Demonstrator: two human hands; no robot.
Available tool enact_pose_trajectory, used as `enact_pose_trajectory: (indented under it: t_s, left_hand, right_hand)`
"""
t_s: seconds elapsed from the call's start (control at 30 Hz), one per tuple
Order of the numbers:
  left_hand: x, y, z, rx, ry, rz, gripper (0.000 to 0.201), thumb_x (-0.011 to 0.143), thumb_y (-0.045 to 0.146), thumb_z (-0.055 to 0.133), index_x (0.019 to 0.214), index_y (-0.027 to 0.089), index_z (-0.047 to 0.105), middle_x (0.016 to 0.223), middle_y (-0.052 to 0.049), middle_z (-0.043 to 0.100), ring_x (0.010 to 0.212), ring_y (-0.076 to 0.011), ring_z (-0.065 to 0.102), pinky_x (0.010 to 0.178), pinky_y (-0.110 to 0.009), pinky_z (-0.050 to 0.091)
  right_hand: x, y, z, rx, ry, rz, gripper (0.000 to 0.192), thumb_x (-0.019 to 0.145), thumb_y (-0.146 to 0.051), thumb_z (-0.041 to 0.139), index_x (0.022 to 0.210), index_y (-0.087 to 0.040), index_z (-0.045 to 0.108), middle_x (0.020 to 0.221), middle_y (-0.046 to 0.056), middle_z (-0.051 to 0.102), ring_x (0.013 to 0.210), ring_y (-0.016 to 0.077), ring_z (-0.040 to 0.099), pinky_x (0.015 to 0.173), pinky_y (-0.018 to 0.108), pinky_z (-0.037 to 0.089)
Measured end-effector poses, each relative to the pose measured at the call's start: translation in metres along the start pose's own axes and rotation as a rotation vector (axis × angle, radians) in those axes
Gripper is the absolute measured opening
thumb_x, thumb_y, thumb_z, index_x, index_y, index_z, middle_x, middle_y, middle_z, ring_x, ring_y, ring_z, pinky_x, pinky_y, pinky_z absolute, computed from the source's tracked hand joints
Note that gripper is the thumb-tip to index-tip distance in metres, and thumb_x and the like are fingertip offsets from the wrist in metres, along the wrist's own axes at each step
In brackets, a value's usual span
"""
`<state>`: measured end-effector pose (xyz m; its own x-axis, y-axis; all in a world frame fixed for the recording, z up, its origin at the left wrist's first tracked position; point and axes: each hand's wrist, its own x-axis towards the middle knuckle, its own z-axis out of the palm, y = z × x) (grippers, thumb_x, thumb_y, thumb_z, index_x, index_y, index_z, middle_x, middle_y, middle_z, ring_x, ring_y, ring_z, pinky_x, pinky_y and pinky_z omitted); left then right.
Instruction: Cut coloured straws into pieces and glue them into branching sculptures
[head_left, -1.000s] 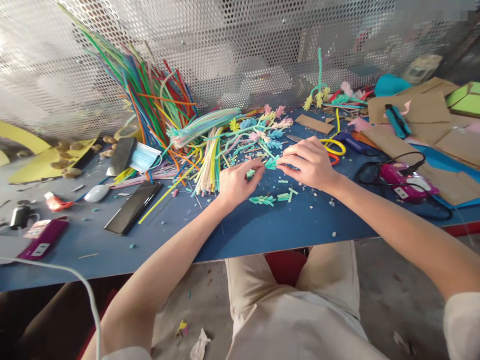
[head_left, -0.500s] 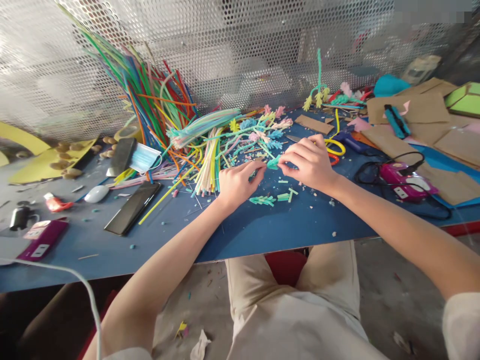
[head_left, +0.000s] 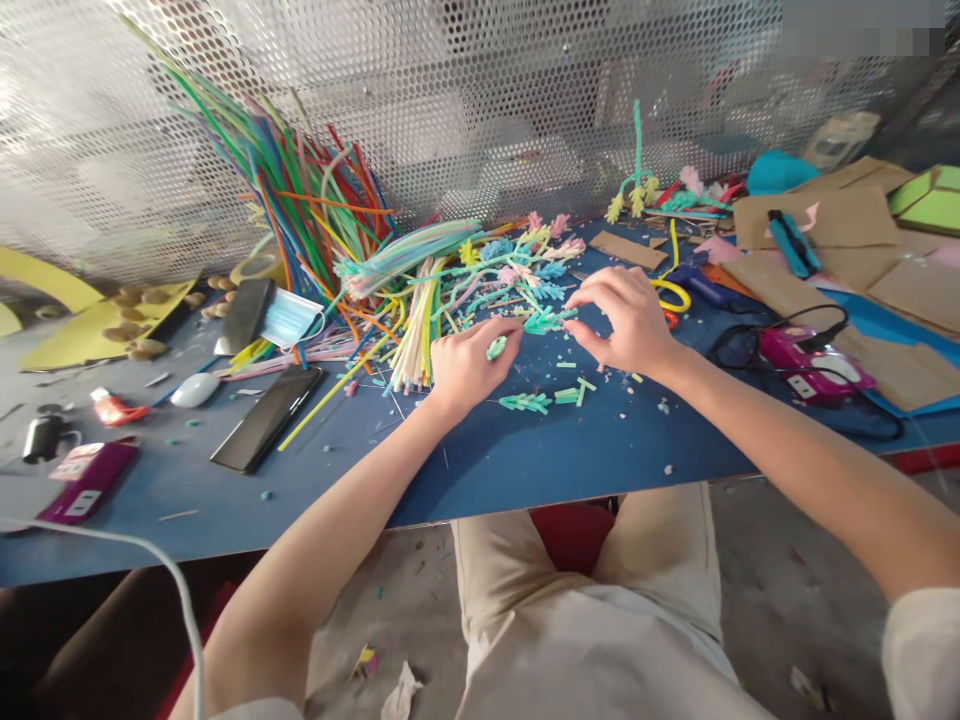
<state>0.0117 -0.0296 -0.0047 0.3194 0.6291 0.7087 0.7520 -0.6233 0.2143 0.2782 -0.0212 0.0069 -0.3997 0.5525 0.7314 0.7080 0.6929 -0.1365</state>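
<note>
My left hand [head_left: 466, 362] rests on the blue table [head_left: 525, 455] and pinches one end of a small teal pipe-cleaner piece [head_left: 546, 321]. My right hand [head_left: 628, 322] hovers at its other end, fingertips touching the fuzzy tip. More short teal pieces [head_left: 525, 402] lie just in front of my hands. Behind them sits a heap of pastel pipe-cleaner flowers [head_left: 525, 265].
A tall sheaf of coloured pipe cleaners [head_left: 300, 200] leans on the perforated metal screen [head_left: 480, 90]. To the left lie a phone [head_left: 266, 417], a face mask [head_left: 289, 317] and a white mouse [head_left: 193, 389]. A pink glue gun [head_left: 810, 365] with black cord, yellow-handled scissors [head_left: 671, 293] and cardboard [head_left: 825, 225] are to the right.
My right hand has lifted and opened a little, moving back along the teal piece. My left hand has shifted slightly up, still pinching it.
</note>
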Motion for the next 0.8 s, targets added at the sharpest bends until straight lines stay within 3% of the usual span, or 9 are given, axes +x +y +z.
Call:
enact_pose_trajectory:
  t_s: [0.2, 0.8]
  left_hand:
    - [0.003, -0.002, -0.002, -0.014, -0.045, -0.010, 0.019, 0.103, 0.036, 0.061, 0.107, 0.029, 0.079, 0.098, 0.002, 0.083, 0.063, -0.0100, 0.069, 0.059, -0.025, 0.044]
    - [0.001, -0.017, 0.005, 0.004, -0.089, 0.028, 0.023, 0.105, 0.043, 0.063, 0.110, 0.031, 0.081, 0.096, 0.000, 0.083, 0.074, -0.0122, 0.075, 0.064, -0.026, 0.048]
  right_hand:
    - [0.003, 0.008, -0.001, 0.038, -0.133, 0.033, 0.024, 0.105, -0.042, 0.052, 0.098, -0.027, 0.069, 0.099, 0.003, 0.078, 0.094, 0.0245, 0.064, 0.090, 0.043, 0.040]
    - [0.000, 0.013, 0.013, 0.091, -0.141, 0.026, 0.028, 0.106, -0.038, 0.054, 0.088, -0.026, 0.072, 0.090, 0.003, 0.079, 0.086, 0.0229, 0.066, 0.086, 0.040, 0.043]
